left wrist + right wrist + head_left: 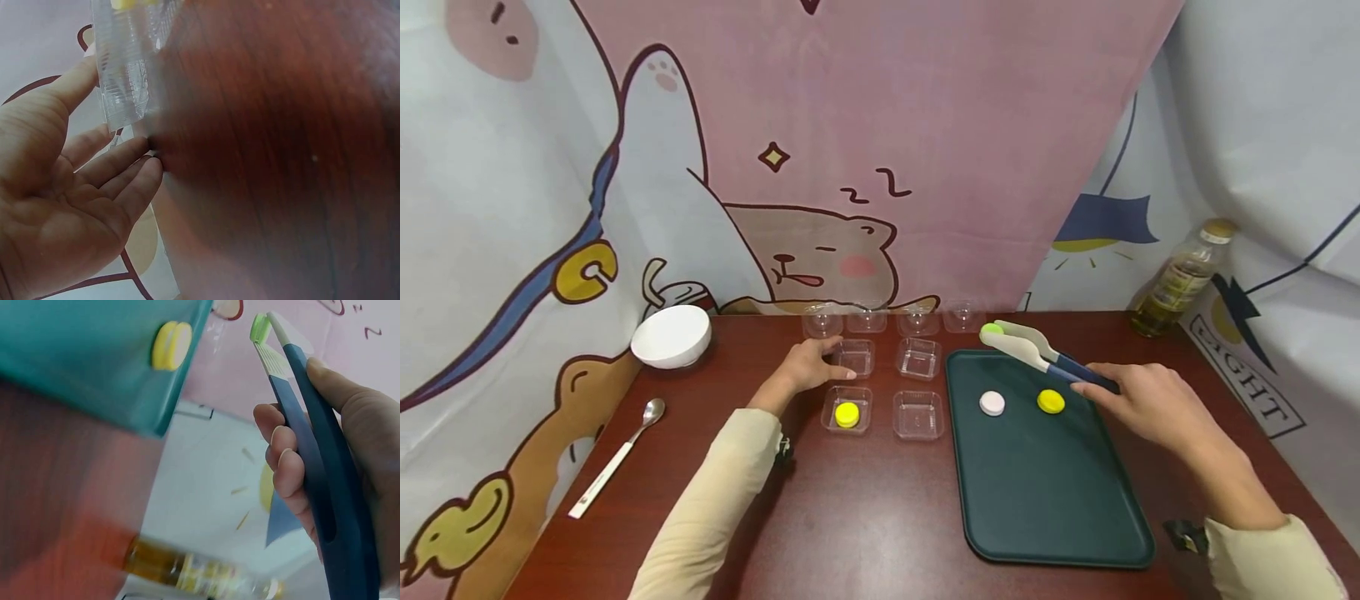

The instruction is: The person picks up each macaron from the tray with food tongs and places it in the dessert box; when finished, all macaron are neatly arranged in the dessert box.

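Observation:
My right hand point(1150, 404) grips blue-handled tongs point(1078, 372), whose pale tips pinch a green macaron point(992, 330) above the far edge of the dark green tray point(1037, 492). A pale pink macaron point(992, 403) and a yellow macaron point(1051, 401) lie on that tray. On the left, my left hand point(805, 367) holds a small clear plastic box point(855, 358) at its left side, thumb near and index finger far. Just in front of it, another clear box point(830, 421) contains a yellow macaron point(847, 414). Two more clear boxes point(918, 358) stand to the right.
Clear domed lids point(917, 320) line the table's back edge. A white bowl point(672, 337) and a spoon point(617, 458) lie at the left. An oil bottle point(1183, 279) stands in the far right corner. Printed cloth point(970, 150) hangs behind and beside the table.

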A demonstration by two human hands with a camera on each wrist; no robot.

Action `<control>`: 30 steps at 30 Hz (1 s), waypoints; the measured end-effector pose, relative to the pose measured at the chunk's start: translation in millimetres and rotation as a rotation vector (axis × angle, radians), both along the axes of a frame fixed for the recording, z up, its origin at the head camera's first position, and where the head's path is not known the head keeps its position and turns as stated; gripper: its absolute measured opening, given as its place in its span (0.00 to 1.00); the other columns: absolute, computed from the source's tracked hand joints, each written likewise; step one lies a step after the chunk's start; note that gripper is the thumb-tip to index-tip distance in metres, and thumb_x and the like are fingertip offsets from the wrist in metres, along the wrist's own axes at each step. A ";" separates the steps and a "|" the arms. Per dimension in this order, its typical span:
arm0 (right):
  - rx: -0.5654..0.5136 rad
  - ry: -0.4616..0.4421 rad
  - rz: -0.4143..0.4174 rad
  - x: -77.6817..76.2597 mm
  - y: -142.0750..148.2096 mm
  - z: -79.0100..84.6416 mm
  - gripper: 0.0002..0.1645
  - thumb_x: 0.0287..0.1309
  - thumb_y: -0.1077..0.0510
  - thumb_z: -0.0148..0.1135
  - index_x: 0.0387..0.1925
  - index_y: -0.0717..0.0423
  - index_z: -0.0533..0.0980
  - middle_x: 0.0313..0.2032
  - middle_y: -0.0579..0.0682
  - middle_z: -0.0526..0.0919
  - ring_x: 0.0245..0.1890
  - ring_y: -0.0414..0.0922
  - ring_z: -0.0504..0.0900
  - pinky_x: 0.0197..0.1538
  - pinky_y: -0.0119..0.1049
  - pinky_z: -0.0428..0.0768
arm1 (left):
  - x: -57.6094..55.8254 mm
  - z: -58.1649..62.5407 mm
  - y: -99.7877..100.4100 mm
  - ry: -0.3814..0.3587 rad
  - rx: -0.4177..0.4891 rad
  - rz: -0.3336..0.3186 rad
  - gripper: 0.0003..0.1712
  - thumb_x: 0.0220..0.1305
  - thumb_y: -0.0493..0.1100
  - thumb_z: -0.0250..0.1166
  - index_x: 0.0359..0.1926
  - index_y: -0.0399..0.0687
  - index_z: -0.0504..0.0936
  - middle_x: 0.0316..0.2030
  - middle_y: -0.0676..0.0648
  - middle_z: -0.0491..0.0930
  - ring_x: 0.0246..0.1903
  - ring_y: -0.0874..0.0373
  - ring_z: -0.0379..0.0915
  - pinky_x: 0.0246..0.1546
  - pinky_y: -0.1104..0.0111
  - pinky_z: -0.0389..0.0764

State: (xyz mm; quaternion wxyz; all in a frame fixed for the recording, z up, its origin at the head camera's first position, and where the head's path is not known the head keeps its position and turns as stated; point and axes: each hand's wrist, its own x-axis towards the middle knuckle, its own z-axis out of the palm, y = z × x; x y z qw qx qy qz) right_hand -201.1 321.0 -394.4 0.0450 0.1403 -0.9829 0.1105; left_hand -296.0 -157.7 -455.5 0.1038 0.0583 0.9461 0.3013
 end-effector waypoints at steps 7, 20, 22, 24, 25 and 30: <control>-0.003 0.026 0.093 -12.6 -29.0 9.5 0.31 0.66 0.41 0.65 0.56 0.64 0.82 0.28 0.49 0.87 0.18 0.38 0.70 0.22 0.34 0.70 | 2.0 -1.9 0.0 -0.002 0.021 0.009 0.48 0.57 0.57 0.76 0.75 0.52 0.67 0.69 0.42 0.73 0.71 0.40 0.65 0.72 0.48 0.65; -0.041 0.035 0.188 -35.7 -81.8 11.2 0.29 0.64 0.42 0.67 0.56 0.59 0.82 0.20 0.42 0.80 0.17 0.37 0.67 0.23 0.33 0.66 | -0.9 0.9 -0.3 0.004 0.022 0.017 0.48 0.56 0.56 0.77 0.74 0.52 0.68 0.68 0.42 0.74 0.70 0.40 0.66 0.72 0.48 0.66; -0.053 0.033 0.210 -40.0 -91.3 7.9 0.28 0.64 0.42 0.67 0.55 0.58 0.83 0.22 0.42 0.82 0.17 0.36 0.68 0.23 0.33 0.67 | -1.6 0.1 -0.6 0.005 0.019 0.015 0.48 0.56 0.56 0.77 0.74 0.52 0.68 0.68 0.42 0.74 0.70 0.40 0.66 0.72 0.48 0.66; -0.056 0.023 0.226 -44.2 -99.9 4.6 0.27 0.64 0.43 0.67 0.55 0.58 0.83 0.21 0.41 0.81 0.17 0.36 0.68 0.22 0.33 0.66 | -2.1 -1.4 -0.6 -0.002 0.020 0.010 0.48 0.56 0.57 0.77 0.75 0.52 0.68 0.69 0.43 0.74 0.70 0.40 0.66 0.72 0.48 0.66; -0.057 0.016 0.231 -46.1 -104.0 3.5 0.27 0.64 0.43 0.67 0.55 0.57 0.83 0.20 0.41 0.80 0.16 0.36 0.67 0.22 0.33 0.66 | -2.3 -2.2 -0.6 -0.005 0.022 0.006 0.48 0.57 0.57 0.76 0.75 0.52 0.68 0.69 0.43 0.73 0.70 0.40 0.66 0.72 0.48 0.67; -0.034 0.005 0.277 -55.3 -122.7 -0.1 0.26 0.66 0.41 0.64 0.53 0.56 0.84 0.21 0.40 0.80 0.17 0.36 0.67 0.21 0.32 0.64 | -2.1 -4.1 -0.6 -0.007 0.033 0.022 0.48 0.56 0.57 0.76 0.75 0.53 0.68 0.69 0.43 0.74 0.71 0.41 0.66 0.72 0.48 0.67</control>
